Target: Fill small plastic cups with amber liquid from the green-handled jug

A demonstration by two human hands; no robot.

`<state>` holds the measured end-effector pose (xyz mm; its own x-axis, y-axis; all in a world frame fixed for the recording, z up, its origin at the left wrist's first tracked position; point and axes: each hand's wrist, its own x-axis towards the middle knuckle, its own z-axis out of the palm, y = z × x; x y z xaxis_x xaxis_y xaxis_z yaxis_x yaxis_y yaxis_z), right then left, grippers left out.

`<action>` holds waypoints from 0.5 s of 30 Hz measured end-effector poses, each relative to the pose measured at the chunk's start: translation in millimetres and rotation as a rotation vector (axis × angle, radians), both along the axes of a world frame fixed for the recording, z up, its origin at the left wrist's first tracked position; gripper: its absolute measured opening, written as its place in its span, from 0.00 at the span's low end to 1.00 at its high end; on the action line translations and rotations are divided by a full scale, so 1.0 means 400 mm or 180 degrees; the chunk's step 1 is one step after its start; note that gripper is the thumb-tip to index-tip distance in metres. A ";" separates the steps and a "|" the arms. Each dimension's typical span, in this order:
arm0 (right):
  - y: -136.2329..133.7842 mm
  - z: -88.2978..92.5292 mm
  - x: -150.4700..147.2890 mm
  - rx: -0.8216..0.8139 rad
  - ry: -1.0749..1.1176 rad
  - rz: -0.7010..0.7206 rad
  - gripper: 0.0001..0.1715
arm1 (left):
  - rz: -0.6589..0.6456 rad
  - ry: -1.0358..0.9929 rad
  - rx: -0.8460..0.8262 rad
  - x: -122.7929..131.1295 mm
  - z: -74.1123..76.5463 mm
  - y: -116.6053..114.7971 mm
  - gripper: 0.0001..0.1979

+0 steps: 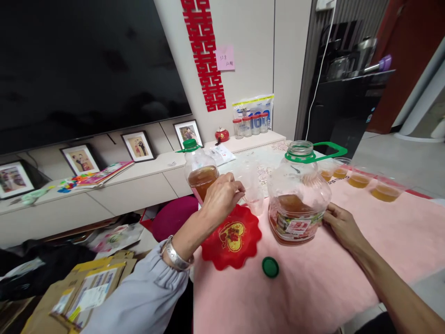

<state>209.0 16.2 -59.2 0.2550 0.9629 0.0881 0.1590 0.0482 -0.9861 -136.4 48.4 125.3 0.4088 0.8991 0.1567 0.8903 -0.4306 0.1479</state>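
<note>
My left hand (224,192), with a silver bracelet at the wrist, is closed in a pinch above a red scalloped tray (219,253). A clear plastic cup (255,190) stands right beside its fingertips; whether they grip it is unclear. My right hand (340,222) has curled fingers at the lower right side of a large clear plastic jug (297,204); its fingertips are partly hidden. Uncapped, this jug has a green handle and holds amber liquid. A green cap (270,267) lies on the pink cloth in front. Behind my left hand stands another jug (200,174), capped in green.
Several clear cups of amber liquid (385,191) stand at the right on the pink cloth (351,273). Small jars with red lids (251,126) and framed photos (138,145) line the cabinet. A maroon stool (170,220) and cardboard packages (79,292) are at the left.
</note>
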 end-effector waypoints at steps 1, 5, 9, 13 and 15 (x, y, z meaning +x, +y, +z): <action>0.001 -0.003 0.002 -0.0014 0.0004 0.0000 0.21 | 0.0027 -0.0025 0.0015 -0.011 0.007 -0.009 0.12; 0.004 -0.010 0.007 -0.0027 0.0006 -0.0029 0.20 | 0.0125 -0.0019 -0.0053 -0.064 -0.001 -0.043 0.10; 0.004 -0.008 0.005 -0.0015 -0.0021 -0.0119 0.18 | 0.0182 0.0071 -0.0298 -0.106 -0.053 -0.073 0.10; 0.006 -0.009 0.005 -0.0001 -0.0046 -0.0168 0.19 | 0.0271 0.0134 -0.0518 -0.120 -0.097 -0.095 0.11; 0.008 -0.012 0.007 0.0003 -0.0049 -0.0157 0.20 | 0.0304 0.0185 -0.0593 -0.121 -0.109 -0.099 0.11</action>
